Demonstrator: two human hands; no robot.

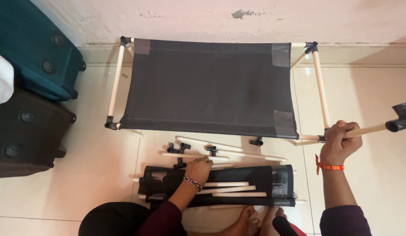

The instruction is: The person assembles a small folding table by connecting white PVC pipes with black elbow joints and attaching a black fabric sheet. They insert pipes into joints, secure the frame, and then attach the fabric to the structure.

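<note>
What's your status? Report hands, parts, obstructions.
Right hand gripping rod with black connector. Left hand on folded fabric bundle. Loose rods between bundle and frame.

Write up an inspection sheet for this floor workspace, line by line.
Surface: pale tiled floor.
Job's things: rod-and-connector frame carrying a dark fabric panel; a rod with black connector; a folded fabric bundle with rods.
Clutter: loose rods and connectors.
Hands: right hand gripping the rod; left hand at the loose parts by the bundle.
Cables: nothing seen.
Surroundings: teal suitcase, dark suitcase, wall.
</note>
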